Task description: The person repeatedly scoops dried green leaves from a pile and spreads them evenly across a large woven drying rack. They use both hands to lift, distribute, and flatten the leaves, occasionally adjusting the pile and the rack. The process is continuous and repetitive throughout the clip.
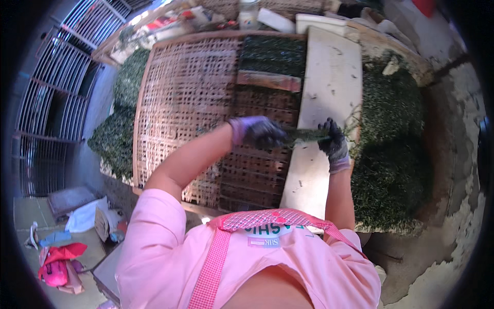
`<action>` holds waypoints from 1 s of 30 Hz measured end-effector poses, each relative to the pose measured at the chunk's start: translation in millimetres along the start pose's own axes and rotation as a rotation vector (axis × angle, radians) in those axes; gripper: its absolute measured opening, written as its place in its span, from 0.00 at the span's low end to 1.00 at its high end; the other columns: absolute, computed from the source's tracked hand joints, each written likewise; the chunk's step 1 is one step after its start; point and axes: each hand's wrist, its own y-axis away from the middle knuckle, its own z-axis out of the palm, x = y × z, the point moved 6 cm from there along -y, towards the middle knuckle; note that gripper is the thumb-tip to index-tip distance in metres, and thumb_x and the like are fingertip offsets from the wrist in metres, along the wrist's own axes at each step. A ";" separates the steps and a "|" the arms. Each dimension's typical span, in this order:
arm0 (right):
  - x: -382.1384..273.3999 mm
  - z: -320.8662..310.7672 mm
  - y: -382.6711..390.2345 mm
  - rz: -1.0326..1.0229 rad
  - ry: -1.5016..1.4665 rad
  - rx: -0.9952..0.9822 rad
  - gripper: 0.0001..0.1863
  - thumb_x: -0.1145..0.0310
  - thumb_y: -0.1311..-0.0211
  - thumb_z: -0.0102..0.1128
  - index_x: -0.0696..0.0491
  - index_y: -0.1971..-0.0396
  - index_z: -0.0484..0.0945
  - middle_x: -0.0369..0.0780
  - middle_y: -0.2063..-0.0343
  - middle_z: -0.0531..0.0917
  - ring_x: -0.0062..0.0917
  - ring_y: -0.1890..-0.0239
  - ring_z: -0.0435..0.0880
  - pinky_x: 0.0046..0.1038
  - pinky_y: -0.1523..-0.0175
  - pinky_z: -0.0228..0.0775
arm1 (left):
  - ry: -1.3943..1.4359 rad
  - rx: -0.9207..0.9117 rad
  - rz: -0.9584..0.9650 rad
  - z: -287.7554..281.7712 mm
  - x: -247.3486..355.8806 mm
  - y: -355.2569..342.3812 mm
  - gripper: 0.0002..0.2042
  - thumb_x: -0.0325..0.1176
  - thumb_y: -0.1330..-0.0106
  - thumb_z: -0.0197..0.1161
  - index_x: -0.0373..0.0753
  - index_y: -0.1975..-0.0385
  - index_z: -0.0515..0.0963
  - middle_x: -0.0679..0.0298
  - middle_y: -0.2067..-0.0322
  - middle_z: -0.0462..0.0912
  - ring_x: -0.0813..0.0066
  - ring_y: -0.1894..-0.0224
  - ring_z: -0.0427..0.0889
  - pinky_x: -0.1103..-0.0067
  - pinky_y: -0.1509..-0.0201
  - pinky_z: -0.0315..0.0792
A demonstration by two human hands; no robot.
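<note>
A thin bundle of dark green, leafy-looking strands stretches level between my two hands; its exact kind I cannot make out. My left hand, in a dark glove with a purple cuff, is closed on the bundle's left end above a woven lattice rack. Gloved the same way, my right hand grips the right end over a long white board. Loose strands stick out past the right fingers. Beyond my hands, a neat layer of dark green strands lies on the rack behind a wooden bar.
Large dark green heaps lie to the right of the board, and a smaller heap is left of the rack. A jar and white trays stand at the far edge. Metal bars and a pink bag are at left.
</note>
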 end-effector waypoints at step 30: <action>-61.0 97.7 6.7 0.037 0.967 0.278 0.11 0.64 0.39 0.61 0.53 0.60 0.81 0.34 0.78 0.81 0.18 0.81 0.77 0.19 0.78 0.64 | -1.107 1.129 1.130 -66.9 80.3 -15.0 0.17 0.43 0.37 0.56 0.40 0.54 0.78 0.55 0.52 0.80 0.53 0.49 0.77 0.62 0.46 0.69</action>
